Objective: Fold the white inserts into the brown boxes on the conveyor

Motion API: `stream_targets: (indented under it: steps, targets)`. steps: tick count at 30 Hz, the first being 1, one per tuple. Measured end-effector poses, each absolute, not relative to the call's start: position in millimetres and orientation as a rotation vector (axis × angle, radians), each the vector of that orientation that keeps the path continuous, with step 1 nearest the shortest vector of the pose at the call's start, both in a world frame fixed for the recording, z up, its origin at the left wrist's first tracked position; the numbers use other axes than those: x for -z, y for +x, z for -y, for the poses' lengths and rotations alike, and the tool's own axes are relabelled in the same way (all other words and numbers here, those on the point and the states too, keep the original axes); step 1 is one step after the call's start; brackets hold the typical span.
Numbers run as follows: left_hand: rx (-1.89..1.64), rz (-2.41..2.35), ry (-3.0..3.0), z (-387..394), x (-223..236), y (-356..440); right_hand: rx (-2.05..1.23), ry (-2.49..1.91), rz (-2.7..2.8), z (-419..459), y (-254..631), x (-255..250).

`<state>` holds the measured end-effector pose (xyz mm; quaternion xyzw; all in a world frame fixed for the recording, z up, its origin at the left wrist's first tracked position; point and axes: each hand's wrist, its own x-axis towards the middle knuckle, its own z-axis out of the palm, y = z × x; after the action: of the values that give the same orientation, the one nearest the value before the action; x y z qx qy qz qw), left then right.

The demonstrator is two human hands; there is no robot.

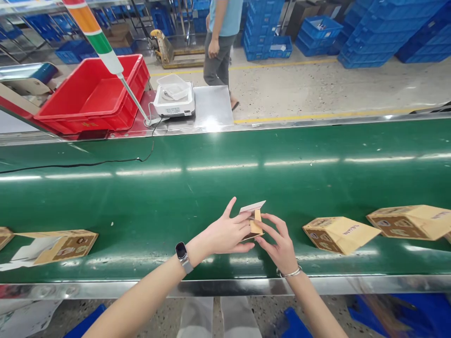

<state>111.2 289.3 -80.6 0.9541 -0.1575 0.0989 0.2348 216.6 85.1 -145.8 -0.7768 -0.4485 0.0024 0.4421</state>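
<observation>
A small printed cardboard box (pixel 257 224) with a raised flap stands between my hands over the green belt. My left hand (pixel 229 232), wearing a watch, has its fingers spread, with the fingertips at the box's open end and the thumb pointing up and away. On the other side, my right hand (pixel 280 239) grips the box's right edge with thumb and fingers. Part of the box is hidden behind the left fingers, and its contents cannot be made out.
On the green conveyor belt (pixel 158 202), a closed-looking box (pixel 338 234) and another box (pixel 410 221) lie right; an open-flapped box (pixel 70 246) lies left. Beyond the belt are a red bin (pixel 95 98), a white scale (pixel 175 101) and a walking person (pixel 221 42).
</observation>
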Motion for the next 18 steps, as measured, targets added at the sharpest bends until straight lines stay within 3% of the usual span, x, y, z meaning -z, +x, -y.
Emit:
stream_targets:
  steps: [5, 10, 18]
  targets:
    - [-0.791, -0.175, 2.291, -264, 125, 87, -0.120, -1.840, 0.991, -81, 218, 154]
    - [-0.667, -0.329, 1.962, -226, 149, 80, -0.041, -1.841, 0.879, -78, 210, 161]
    - [-0.474, -0.231, 1.990, -235, 156, 108, 0.064, -1.920, 0.857, -71, 215, 167]
